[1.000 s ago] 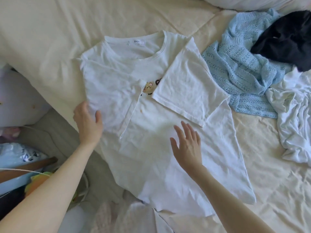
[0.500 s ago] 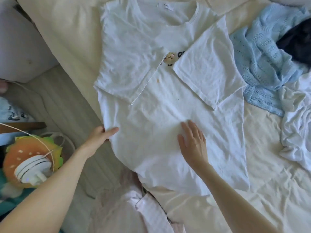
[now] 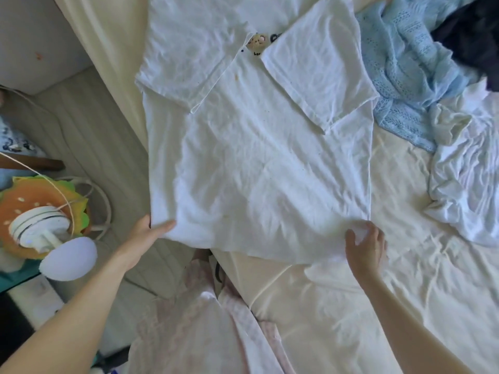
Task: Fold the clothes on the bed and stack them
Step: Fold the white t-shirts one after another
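A white T-shirt [image 3: 253,163] with a small cartoon print lies flat on the cream bed [image 3: 364,298], both sleeves folded in over its front. My left hand [image 3: 149,233] grips the hem's left corner, thumb on top of the cloth. At the hem's right corner my right hand [image 3: 366,247] pinches the fabric, which bunches between fingers and thumb. To the right lie a light blue knit garment [image 3: 405,66], a black garment [image 3: 475,36] and a crumpled white garment [image 3: 467,174].
The bed's left edge runs diagonally beside a grey floor strip [image 3: 81,125]. A burger-shaped cushion [image 3: 32,201] with a small white fan [image 3: 46,228] sits at lower left. Pale pink clothing [image 3: 205,325] is at the bottom middle.
Both hands have slid down from the shirt's middle to its hem and taken hold of the two bottom corners. The view has tilted downward, so the shirt's collar has left the frame.
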The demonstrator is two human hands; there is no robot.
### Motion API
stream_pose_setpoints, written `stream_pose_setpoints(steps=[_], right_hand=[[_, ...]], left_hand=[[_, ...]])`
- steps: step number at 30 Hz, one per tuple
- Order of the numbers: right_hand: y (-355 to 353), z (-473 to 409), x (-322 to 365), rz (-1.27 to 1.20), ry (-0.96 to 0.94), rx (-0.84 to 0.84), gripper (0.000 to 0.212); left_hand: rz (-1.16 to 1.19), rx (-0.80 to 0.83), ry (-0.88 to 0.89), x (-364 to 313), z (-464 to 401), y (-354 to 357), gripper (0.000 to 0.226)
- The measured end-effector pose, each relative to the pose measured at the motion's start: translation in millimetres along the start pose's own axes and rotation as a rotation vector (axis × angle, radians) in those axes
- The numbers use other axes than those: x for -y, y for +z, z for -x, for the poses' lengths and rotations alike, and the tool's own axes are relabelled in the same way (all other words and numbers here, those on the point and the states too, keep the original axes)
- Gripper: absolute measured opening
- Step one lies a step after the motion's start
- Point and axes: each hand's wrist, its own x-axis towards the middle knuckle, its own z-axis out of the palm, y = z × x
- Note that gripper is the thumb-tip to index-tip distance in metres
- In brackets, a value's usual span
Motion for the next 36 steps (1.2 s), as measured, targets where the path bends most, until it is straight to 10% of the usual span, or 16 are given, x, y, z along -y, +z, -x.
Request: stream_pose_setpoints(steps=[7,19,36], right_hand=[[-15,-2,-42,-0.830,0.647,0.325,0.017],[-40,-8,-51,-1.130,0.639,0.248,0.011],[-93,-13,-21,-1.335,0.679,0.193,0.009]], left_hand=[[0.129,-0.089,-0.142,31,36,11,0.032],[0.387,-0.454,-0.059,45,73,10,0.020],[0.558,-0.364,-0.086,-17,110,-7,0.028]])
